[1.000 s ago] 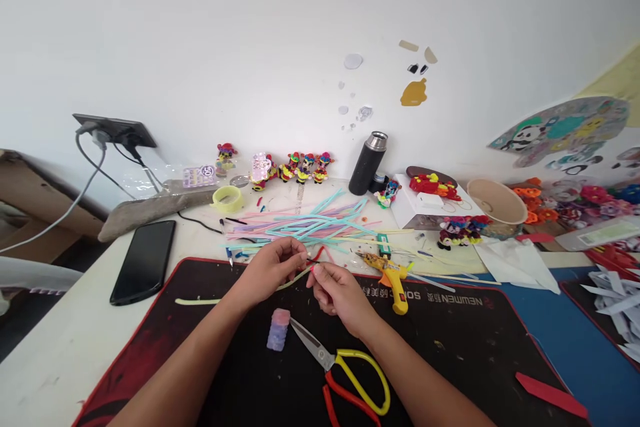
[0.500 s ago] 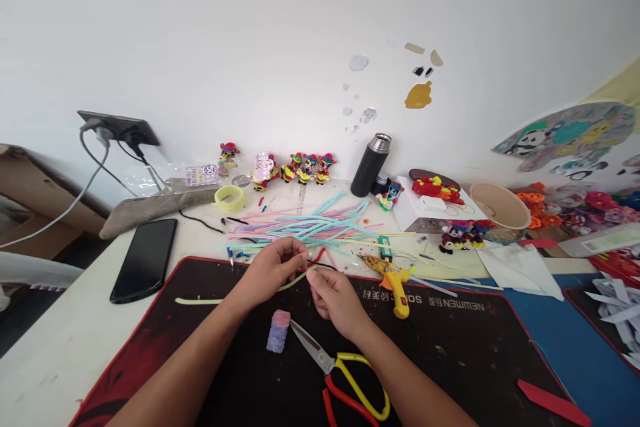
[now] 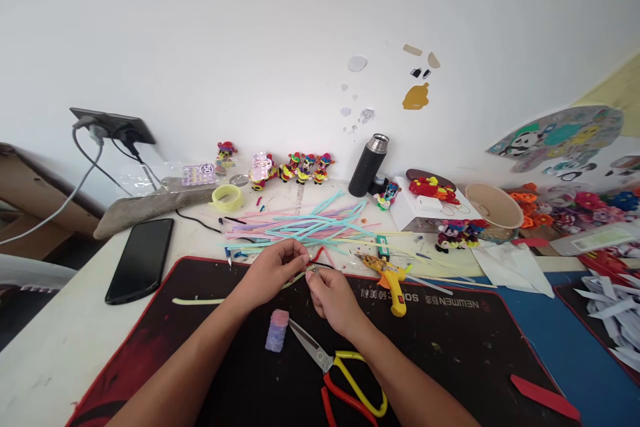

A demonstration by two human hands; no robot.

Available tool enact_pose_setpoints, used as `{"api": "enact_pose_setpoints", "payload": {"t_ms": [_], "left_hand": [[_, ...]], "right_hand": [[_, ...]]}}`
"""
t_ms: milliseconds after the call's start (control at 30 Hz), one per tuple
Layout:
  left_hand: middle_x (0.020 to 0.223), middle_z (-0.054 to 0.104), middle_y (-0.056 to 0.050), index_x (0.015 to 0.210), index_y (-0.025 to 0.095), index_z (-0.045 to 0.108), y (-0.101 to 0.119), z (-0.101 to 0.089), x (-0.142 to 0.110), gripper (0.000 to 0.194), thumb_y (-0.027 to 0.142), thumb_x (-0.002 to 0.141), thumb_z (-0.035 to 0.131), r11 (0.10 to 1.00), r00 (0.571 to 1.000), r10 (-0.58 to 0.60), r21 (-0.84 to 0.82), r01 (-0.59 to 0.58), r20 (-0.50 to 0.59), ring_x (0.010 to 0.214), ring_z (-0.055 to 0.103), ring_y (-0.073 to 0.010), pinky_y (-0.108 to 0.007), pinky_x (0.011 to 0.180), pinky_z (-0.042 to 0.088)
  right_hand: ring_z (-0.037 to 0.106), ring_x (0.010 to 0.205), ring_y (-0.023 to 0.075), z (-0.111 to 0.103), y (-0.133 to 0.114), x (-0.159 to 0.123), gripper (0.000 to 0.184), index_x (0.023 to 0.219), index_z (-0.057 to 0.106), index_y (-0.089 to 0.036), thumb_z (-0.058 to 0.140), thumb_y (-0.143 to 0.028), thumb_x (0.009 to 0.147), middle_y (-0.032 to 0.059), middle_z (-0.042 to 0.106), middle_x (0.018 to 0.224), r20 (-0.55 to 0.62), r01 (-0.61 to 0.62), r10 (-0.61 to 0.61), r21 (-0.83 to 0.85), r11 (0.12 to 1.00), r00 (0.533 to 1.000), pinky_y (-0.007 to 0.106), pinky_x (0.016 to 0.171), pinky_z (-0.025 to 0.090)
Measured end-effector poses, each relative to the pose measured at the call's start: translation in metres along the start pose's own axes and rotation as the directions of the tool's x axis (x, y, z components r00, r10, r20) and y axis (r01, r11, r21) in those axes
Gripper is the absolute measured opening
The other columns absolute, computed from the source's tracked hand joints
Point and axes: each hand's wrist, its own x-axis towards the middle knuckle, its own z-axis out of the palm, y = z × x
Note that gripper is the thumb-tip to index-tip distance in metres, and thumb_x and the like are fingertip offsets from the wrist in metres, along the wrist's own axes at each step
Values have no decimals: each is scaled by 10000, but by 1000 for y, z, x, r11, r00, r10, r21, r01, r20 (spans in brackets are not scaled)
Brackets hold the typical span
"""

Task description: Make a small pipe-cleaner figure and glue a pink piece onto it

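Close together above the black mat, both hands pinch a pale yellow-green pipe cleaner [image 3: 199, 301]. My left hand [image 3: 274, 271] is closed on it with thumb and fingertips; its long free end passes under that wrist and sticks out to the left. My right hand [image 3: 334, 299] pinches the tip, where something tiny is hard to make out. Below the hands lie scissors [image 3: 319, 355] with one yellow and one red handle, blades slightly apart. Left of the blades sits a small pink and purple fuzzy piece [image 3: 277, 331].
Loose pastel pipe cleaners [image 3: 310, 223] lie behind the hands. A yellow glue gun [image 3: 393, 280] rests on the mat's right side, a phone [image 3: 140, 260] left. Yellow tape [image 3: 227, 197], a black flask [image 3: 369, 165] and small fuzzy figures [image 3: 305, 168] stand along the wall.
The camera view has shifted slightly. Both hands keep their pinch on the pipe cleaner, with only small finger movement at its tip.
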Motion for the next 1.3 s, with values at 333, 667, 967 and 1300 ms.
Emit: {"api": "enact_pose_setpoints", "payload": {"t_ms": [333,667,967,1300], "left_hand": [[730,568,31,898,179,610,1,1,-1,322,494,866,671,1000,1000,5,-10,-5,-1,591,446,-112,-231,546,344],[720,564,31,893,179,623,7,2,-3,309,486,875,654,1000,1000,18,-6,-18,11,611,435,-123,-235,556,333],[735,593,16,881,180,637,10,1,-5,324,505,884,643,998,999,40,40,-40,9,664,511,-146,-249,612,396],[733,577,21,867,186,638,13,1,-5,308,493,879,630,997,999,46,66,-47,17,668,504,-149,-256,632,399]], "right_hand": [[232,396,70,0,1,2,471,601,361,-250,627,-509,893,-105,291,453,-4,2,-3,-51,999,1000,248,418,165],[230,388,69,0,3,4,473,612,363,-252,626,-531,892,-110,293,464,-2,-3,2,-37,999,1000,248,419,188],[234,361,61,0,3,5,478,594,375,-250,624,-530,891,-112,306,437,-8,-6,5,-17,1000,1000,241,396,184],[238,360,59,-1,3,5,495,596,369,-251,647,-551,875,-111,308,440,-20,-11,11,-9,1000,1000,235,381,183]]}}
